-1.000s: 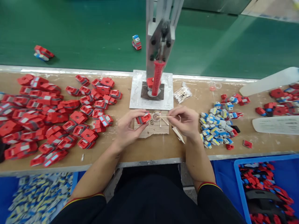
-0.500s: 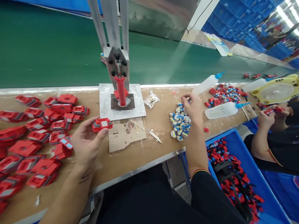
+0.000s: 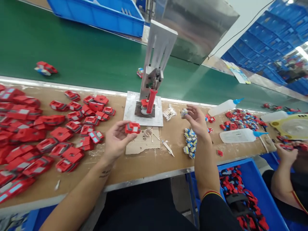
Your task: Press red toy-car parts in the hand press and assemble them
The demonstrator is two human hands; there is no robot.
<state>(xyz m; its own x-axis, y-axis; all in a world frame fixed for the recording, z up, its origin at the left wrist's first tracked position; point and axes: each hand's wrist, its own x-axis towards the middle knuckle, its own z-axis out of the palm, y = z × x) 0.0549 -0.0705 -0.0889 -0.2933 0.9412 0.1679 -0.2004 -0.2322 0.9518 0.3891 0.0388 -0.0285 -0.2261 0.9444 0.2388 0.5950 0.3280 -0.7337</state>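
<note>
My left hand (image 3: 117, 139) grips a red plastic part (image 3: 132, 128) with a white patch, between thumb and fingers, in front of the press. Between thumb and fingertips of my right hand (image 3: 196, 120) is a small white and blue block (image 3: 184, 113). It is raised above the pile of similar blocks (image 3: 191, 142), which my right forearm partly hides. The toggle press (image 3: 151, 102) with its red handle stands on a white plate (image 3: 131, 110). Many red parts (image 3: 61, 133) lie spread over the left side of the table.
Nearby lie torn cardboard (image 3: 134, 146), a glue tube (image 3: 168, 148), a bag of small pieces (image 3: 169, 113) and white bottles (image 3: 238, 135). A blue bin (image 3: 257, 179) sits at the right below the table edge. Another person's hand (image 3: 287, 154) works at the far right. Behind runs a green belt (image 3: 96, 57).
The view has swung left. My right hand has lifted a block from the pile and moved toward the press. My left hand still holds the red part.
</note>
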